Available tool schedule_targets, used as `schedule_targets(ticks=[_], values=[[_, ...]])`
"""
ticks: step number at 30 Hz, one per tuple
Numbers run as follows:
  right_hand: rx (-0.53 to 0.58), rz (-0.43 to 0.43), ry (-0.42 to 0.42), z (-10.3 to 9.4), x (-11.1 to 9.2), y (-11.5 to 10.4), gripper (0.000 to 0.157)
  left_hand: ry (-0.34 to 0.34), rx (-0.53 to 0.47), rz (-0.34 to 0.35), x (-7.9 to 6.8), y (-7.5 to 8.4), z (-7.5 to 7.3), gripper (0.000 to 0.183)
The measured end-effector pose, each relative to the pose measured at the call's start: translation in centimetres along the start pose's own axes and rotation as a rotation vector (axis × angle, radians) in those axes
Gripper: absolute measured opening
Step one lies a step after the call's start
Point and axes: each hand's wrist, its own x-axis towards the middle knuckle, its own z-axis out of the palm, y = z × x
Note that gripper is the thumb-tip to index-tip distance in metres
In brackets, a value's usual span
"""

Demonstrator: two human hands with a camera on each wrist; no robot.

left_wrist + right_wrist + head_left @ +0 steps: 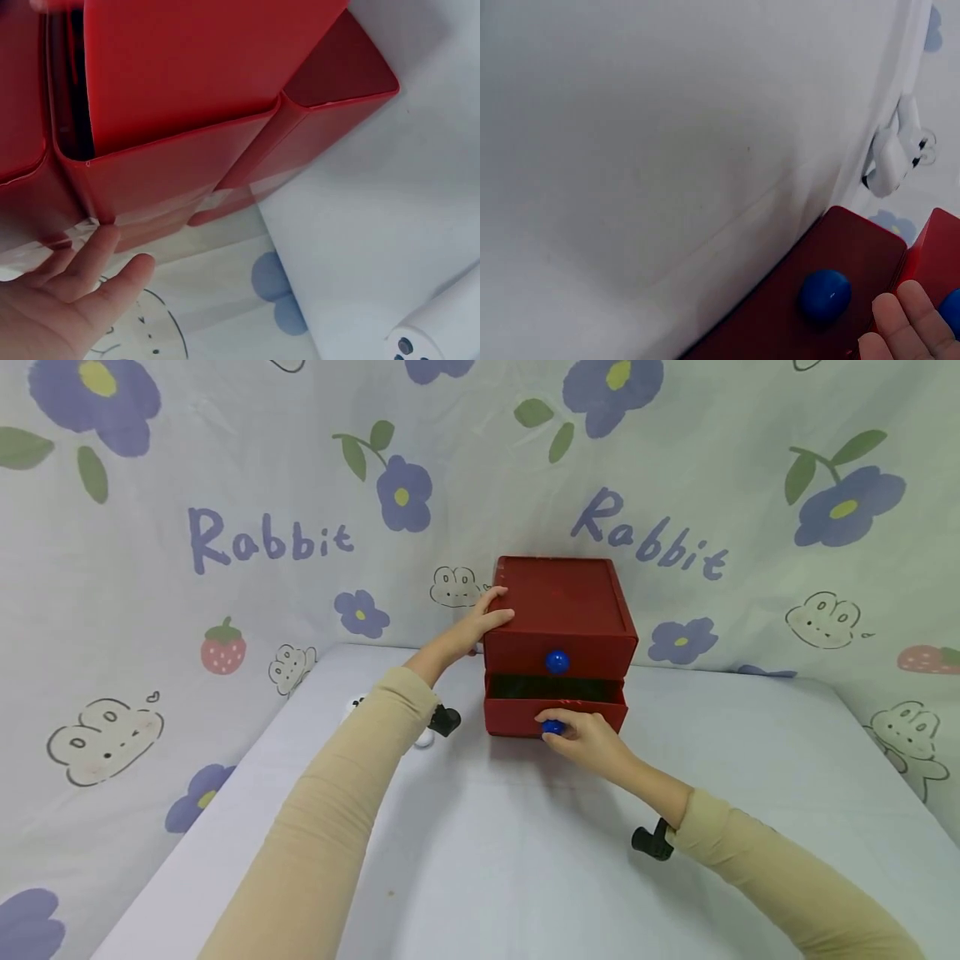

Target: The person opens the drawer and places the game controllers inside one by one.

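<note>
A red two-drawer box (562,593) stands against the patterned cloth, with a blue knob on each drawer. Its lower drawer (510,714) is partly pulled out, leaving a dark gap above its front. My right hand (588,743) pinches the lower blue knob (553,727) between thumb and fingers. On the box's top left edge rests my left hand (480,620), fingers reaching onto the lid. From the left wrist, extended fingers (105,289) show beside the red side wall (157,180). The upper blue knob (557,662) sits on the upper drawer front, which is flush with the box.
White objects with dark spots (891,161) lie on the table at the left, partly behind my left sleeve (337,793) in the head view. The white tabletop (510,860) runs in front of the box. A cloth backdrop (480,460) rises behind it.
</note>
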Motion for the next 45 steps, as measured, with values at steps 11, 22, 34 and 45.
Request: schedule_targets(ticks=[11,22,34,45], values=[[0.028,0.052,-0.013,-0.3,1.3,0.7,0.029,-0.003,-0.012,0.048,0.0,-0.2,0.3,0.058],[0.026,0.065,-0.008,-0.3,2.2,1.4,0.028,0.005,0.013,0.033,-0.1,-0.1,0.2,0.059],[0.028,0.048,0.020,-0.3,2.8,1.8,0.028,-0.001,-0.005,0.042,0.0,-0.2,0.2,0.058],[0.062,0.054,0.005,-0.6,3.1,2.1,0.029,0.009,0.033,-0.019,-0.4,0.2,0.2,0.059]])
